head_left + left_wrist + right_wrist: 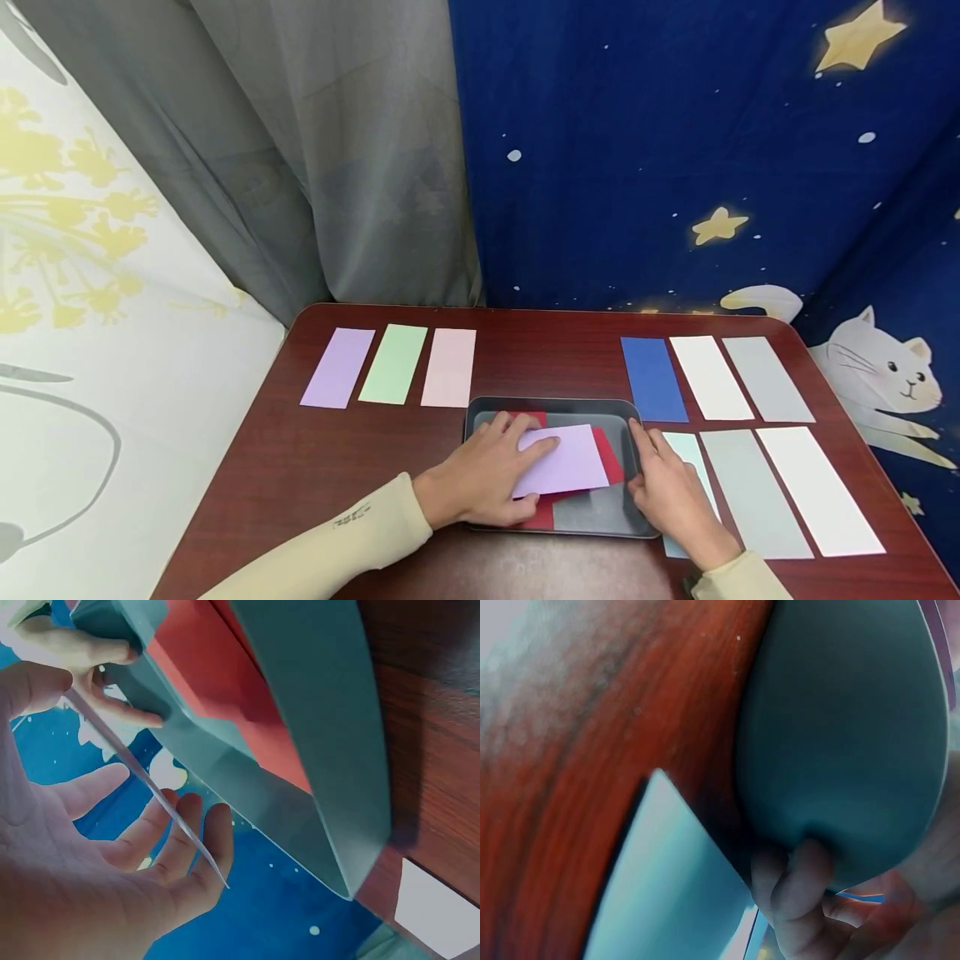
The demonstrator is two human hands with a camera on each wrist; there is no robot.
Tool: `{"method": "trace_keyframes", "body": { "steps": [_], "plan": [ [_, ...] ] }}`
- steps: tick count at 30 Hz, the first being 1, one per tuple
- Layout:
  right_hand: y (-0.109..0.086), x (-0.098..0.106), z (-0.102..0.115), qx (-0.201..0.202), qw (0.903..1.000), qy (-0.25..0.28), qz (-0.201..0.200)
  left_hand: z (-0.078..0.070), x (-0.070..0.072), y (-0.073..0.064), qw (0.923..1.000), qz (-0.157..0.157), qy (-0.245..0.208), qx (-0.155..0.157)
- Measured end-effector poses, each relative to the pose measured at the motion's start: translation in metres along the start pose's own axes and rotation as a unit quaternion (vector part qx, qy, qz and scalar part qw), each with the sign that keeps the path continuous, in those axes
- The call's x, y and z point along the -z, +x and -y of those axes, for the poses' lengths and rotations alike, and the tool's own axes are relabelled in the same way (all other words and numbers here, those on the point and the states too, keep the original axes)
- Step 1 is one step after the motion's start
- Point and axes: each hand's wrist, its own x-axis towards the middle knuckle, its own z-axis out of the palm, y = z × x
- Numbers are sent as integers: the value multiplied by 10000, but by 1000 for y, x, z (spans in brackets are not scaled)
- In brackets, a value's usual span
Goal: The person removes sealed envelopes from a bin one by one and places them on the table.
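Note:
A dark grey rectangular tray (600,515) lies near the front middle of the table, with red cards (610,460) inside it. My left hand (476,477) holds a lavender card (562,467) over the tray. The left wrist view shows that card edge-on, between the thumb (37,686) and fingers, tilted and raised off the red cards (214,675). At the tray's right end, my right hand (678,500) grips the rim. Its curled fingers (799,889) press against the tray's outer wall (847,735) in the right wrist view.
Lavender (337,368), green (393,364) and pink (448,368) cards lie at the back left. Blue (654,379), white (711,377) and grey (768,379) cards lie at the back right. Pale mint (686,454), grey and white cards lie nearer, beside my right hand. Curtains hang behind the table (300,467).

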Motion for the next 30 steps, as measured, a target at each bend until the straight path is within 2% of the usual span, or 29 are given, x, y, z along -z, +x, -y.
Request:
{"method": "trace_keyframes", "body": {
  "steps": [5, 10, 17, 23, 30],
  "plan": [
    [0, -1, -1, 46, 10000, 40, -48, 3, 3, -15, 9992, -100, -191, 337],
    [-1, -1, -2, 51, 10000, 61, -60, 10, 5, -31, 9972, -378, -258, 600],
    [-1, -1, -3, 61, 10000, 53, -8, 17, 4, -57, 9898, -729, -395, 1154],
    [0, -1, -3, 76, 10000, 37, 52, 21, 3, -74, 9806, -884, -481, 1682],
    [0, 0, -2, 45, 9999, 40, 96, 23, 3, -92, 9616, -771, -723, 2533]
  ]
}}
